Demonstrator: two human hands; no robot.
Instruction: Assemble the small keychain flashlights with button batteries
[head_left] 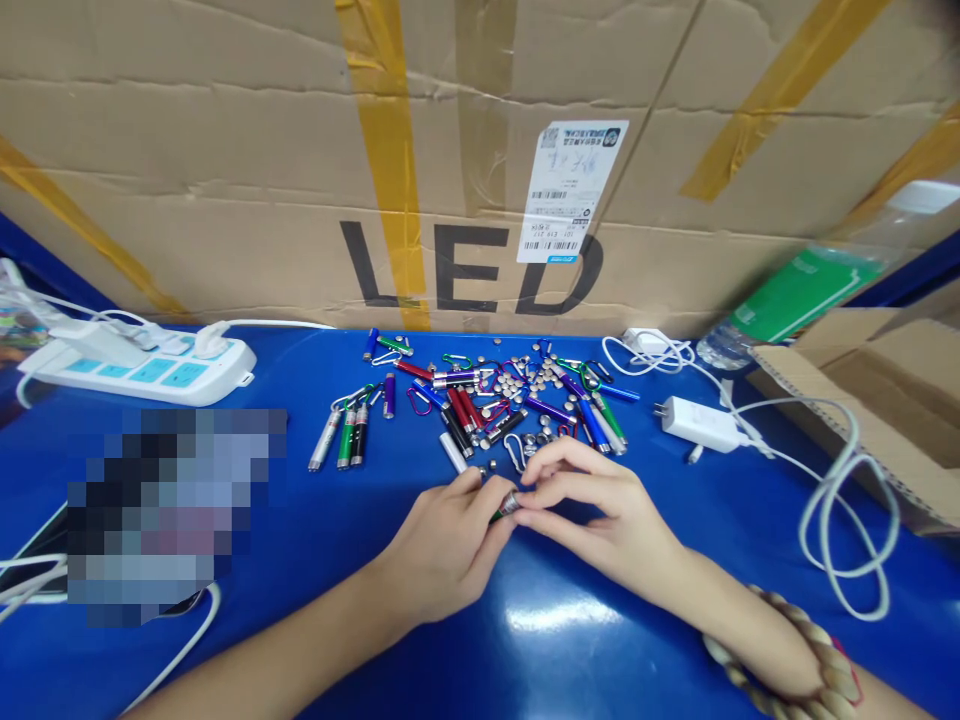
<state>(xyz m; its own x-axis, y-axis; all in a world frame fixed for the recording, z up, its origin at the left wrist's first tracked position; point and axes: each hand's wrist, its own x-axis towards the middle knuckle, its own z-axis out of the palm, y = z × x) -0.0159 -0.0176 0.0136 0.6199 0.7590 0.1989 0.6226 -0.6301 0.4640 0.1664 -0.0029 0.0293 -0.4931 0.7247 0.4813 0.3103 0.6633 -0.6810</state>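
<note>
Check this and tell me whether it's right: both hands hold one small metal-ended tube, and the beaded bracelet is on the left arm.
Wrong arm: the head view shows the beaded bracelet around the right arm. The left hand and right hand do both hold one small metal-ended tube.

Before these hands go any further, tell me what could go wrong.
The small tube could slip, held only by the fingertips of the right hand and the curled left hand. A knuckle might scatter the loose button cells just beyond. The silver tube near the left fingers might roll if nudged.
</note>
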